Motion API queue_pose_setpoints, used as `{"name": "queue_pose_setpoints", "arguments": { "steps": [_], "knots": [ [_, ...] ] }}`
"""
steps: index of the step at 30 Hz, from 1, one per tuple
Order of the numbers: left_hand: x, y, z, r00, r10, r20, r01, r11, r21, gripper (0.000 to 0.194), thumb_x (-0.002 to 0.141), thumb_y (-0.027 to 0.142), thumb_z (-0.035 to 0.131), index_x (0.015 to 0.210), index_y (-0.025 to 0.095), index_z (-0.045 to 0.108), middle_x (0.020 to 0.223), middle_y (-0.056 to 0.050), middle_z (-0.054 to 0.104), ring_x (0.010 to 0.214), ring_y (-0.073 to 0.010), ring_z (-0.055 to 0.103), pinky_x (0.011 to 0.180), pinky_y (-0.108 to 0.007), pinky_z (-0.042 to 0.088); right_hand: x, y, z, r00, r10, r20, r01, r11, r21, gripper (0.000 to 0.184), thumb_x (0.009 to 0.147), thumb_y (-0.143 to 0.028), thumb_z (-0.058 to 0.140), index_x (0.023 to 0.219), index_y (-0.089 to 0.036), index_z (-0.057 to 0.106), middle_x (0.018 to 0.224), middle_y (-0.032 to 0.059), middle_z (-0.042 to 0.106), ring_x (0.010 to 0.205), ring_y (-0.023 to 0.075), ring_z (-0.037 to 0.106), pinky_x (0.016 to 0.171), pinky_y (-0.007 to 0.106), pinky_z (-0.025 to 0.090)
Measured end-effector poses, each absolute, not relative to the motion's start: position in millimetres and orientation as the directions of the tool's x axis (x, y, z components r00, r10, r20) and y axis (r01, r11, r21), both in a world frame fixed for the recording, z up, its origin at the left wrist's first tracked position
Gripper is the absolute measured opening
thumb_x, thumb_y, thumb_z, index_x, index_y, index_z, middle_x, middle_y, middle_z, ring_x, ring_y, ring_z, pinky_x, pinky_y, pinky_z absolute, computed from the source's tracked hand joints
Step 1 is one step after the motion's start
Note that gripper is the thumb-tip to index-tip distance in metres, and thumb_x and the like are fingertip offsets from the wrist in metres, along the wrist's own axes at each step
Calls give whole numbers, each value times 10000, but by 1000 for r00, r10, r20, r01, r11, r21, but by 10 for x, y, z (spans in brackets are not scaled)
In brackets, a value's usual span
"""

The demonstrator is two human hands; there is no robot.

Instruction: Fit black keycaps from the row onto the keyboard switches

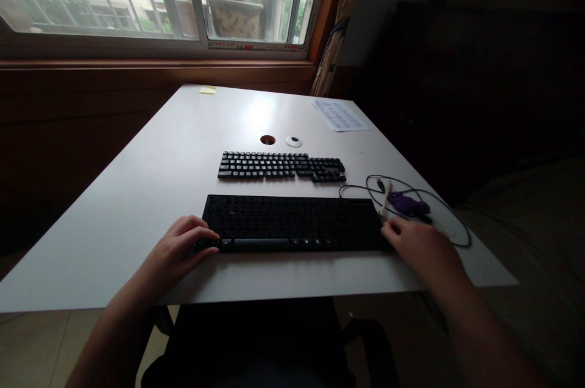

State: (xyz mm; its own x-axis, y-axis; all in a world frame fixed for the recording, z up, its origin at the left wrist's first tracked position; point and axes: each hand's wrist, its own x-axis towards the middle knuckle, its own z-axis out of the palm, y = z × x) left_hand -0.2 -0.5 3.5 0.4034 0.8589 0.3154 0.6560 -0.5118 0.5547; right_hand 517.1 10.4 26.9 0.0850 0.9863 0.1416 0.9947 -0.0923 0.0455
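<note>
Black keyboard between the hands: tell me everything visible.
The black keyboard is long, rectangular and plastic-looking, face up lengthwise along the front of the white table. Most key positions look bare, though the near row carries a wide spacebar and several small keys. A thin black cable shows at its far edge. The left hand touches its near left corner, the right hand its right end.

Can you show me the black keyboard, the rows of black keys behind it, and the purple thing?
Black keyboard (292, 218): head view, middle of its board.
Rows of black keys (280, 165): head view, keys near the middle.
Purple thing (406, 203): head view, middle of its bunched part.
</note>
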Motion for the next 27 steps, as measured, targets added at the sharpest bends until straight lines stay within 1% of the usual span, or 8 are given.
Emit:
{"name": "queue_pose_setpoints", "arguments": {
  "steps": [3, 6, 9, 12, 14, 17, 20, 27],
  "knots": [
    [1, -5, 41, 402, 860, 315, 657, -510, 554, 217, 948, 440, 665, 1032, 254, 740, 1041, -65, 627, 957, -223, 635, 828, -347, 577, 5197, 153, 314, 163, 980, 115, 977, -177, 121, 393, 968, -479, 449, 840, -247, 740, 682, 90, 691, 564, 237, 593, 517, 325, 287],
    [1, -4, 34, 405, 857, 318, 654, -515, 554, 212, 945, 433, 673, 1036, 252, 737, 1041, -66, 622, 959, -222, 631, 820, -342, 574, 5220, 272, 365, 158, 965, 209, 979, -180, 95, 389, 974, -499, 459, 926, -246, 750, 785, 95, 732, 648, 253, 637, 533, 328, 320],
    [-3, -5, 20, 409, 856, 315, 650, -516, 558, 204, 949, 424, 673, 1047, 255, 732, 1051, -67, 615, 966, -219, 624, 814, -339, 570, 5246, 486, 381, 9, 947, 320, 1000, -3, -20, 314, 960, -408, 500, 1033, -222, 742, 1015, 93, 766, 828, 255, 685, 647, 334, 430],
    [-5, -5, 17, 407, 858, 313, 649, -513, 562, 206, 950, 427, 671, 1047, 256, 732, 1051, -66, 615, 969, -221, 623, 824, -347, 571, 5248, 765, 359, -115, 942, 315, 980, 159, -117, 325, 962, -372, 503, 1084, -192, 744, 1047, 105, 754, 872, 246, 688, 752, 351, 489],
    [-4, -5, 25, 409, 858, 310, 647, -512, 564, 214, 950, 435, 669, 1047, 256, 733, 1050, -66, 618, 968, -221, 626, 826, -350, 573, 5225, 954, 338, -169, 932, 321, 966, 222, -136, 324, 960, -369, 518, 1103, -192, 748, 1106, 108, 744, 979, 264, 685, 826, 364, 499],
    [-1, -2, 42, 412, 859, 304, 648, -511, 565, 220, 952, 439, 661, 1047, 254, 735, 1052, -67, 623, 966, -222, 630, 818, -348, 578, 5166, 1202, 308, -201, 940, 276, 957, 248, -148, 347, 976, -367, 506, 1166, -203, 745, 1086, 98, 745, 946, 250, 687, 833, 359, 501],
    [3, 0, 52, 408, 858, 312, 648, -513, 563, 213, 956, 429, 655, 1040, 250, 736, 1042, -66, 626, 959, -218, 632, 813, -344, 581, 5123, 1398, 273, -226, 946, 232, 959, 257, -116, 362, 981, -357, 500, 1223, -225, 735, 1105, 88, 741, 920, 231, 680, 803, 338, 492],
    [2, -4, 57, 409, 860, 306, 649, -509, 565, 194, 953, 411, 666, 1048, 257, 733, 1053, -64, 623, 962, -213, 632, 817, -336, 581, 5165, 1649, 150, -237, 954, 186, 965, 254, -73, 306, 938, -314, 566, 1166, -255, 762, 1094, 65, 744, 924, 219, 668, 781, 314, 477]
  ]
}}
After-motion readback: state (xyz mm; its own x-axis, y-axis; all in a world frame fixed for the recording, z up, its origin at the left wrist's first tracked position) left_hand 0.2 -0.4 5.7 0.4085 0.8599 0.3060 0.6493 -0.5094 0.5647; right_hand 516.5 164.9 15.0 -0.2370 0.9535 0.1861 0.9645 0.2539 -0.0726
